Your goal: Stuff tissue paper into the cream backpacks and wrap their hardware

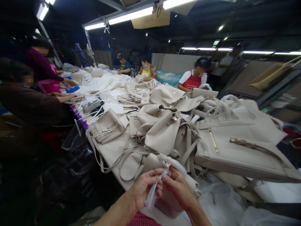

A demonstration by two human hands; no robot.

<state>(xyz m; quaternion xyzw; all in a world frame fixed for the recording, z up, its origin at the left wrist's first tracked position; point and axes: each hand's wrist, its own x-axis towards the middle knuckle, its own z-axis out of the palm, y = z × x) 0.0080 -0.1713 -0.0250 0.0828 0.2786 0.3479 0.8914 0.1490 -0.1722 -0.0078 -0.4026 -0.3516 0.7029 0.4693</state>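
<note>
Close together at the bottom centre are my left hand (147, 185) and my right hand (176, 183), both with fingers pinched on a thin translucent white wrap (152, 195). The wrap runs up between my fingers and hangs down past my left palm. Under and behind my hands sits a beige bag (150, 162), partly hidden by them. Just beyond it, a beige bag with a gold zipper (162, 133) rests on the pile, its straps trailing to the left.
A large beige bag (225, 147) lies at the right. A small bag (107, 127) and a grey tape dispenser (92, 105) are at the left. Clear plastic (218, 201) covers the lower right. Several people work around the table, one in a red apron (191, 82).
</note>
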